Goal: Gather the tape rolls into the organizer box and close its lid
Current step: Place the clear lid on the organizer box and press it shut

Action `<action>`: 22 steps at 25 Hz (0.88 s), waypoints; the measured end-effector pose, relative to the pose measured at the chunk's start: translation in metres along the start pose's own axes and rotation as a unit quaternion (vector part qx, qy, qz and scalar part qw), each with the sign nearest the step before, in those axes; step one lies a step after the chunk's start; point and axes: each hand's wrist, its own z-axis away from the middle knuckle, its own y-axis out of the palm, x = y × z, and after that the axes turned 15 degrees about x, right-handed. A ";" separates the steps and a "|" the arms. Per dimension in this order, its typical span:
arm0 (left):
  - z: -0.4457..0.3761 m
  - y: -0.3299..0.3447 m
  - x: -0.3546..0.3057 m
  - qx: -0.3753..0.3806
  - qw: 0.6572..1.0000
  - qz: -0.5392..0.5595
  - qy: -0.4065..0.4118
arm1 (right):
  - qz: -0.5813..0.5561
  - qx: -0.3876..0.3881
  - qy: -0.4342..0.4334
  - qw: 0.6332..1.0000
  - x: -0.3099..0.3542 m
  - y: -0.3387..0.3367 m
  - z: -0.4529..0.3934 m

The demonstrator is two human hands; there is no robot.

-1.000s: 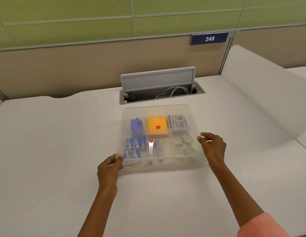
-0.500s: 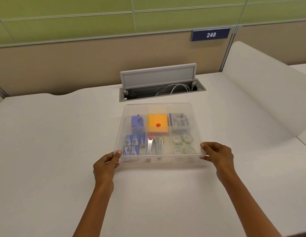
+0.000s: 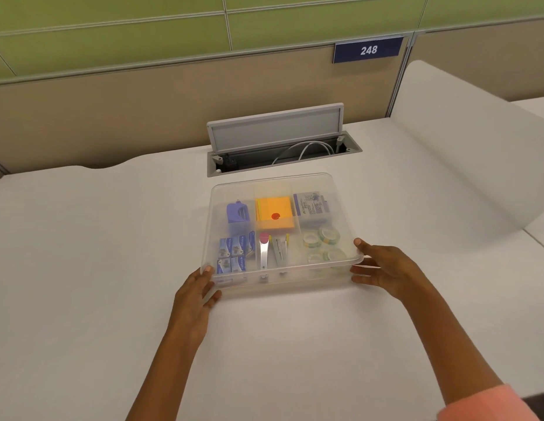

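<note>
Now both hands [image 3: 197, 296] grip the lid's [image 3: 273, 189] near corners.

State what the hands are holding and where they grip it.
Both hold the organizer box by its near corners: left hand at the near-left corner, right hand at the near-right.

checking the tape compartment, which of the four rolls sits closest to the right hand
The front-right tape roll, nearest the box corner the right hand holds; the other three lie farther left or farther back.

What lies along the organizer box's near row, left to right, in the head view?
left hand → blue staple boxes → metal clips → tape rolls → right hand.
</note>
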 end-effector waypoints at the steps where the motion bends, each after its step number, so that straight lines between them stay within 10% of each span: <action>1: 0.000 0.000 -0.001 -0.003 1.000 0.013 -0.001 | -0.039 0.026 0.024 0.999 0.001 -0.001 0.001; 15: -0.011 -0.004 -0.006 0.057 0.978 0.189 -0.062 | -0.162 0.097 0.018 0.982 0.004 -0.005 -0.008; 22: -0.013 -0.008 -0.010 0.036 0.996 0.055 -0.060 | -0.064 0.102 0.024 0.992 0.010 -0.007 -0.009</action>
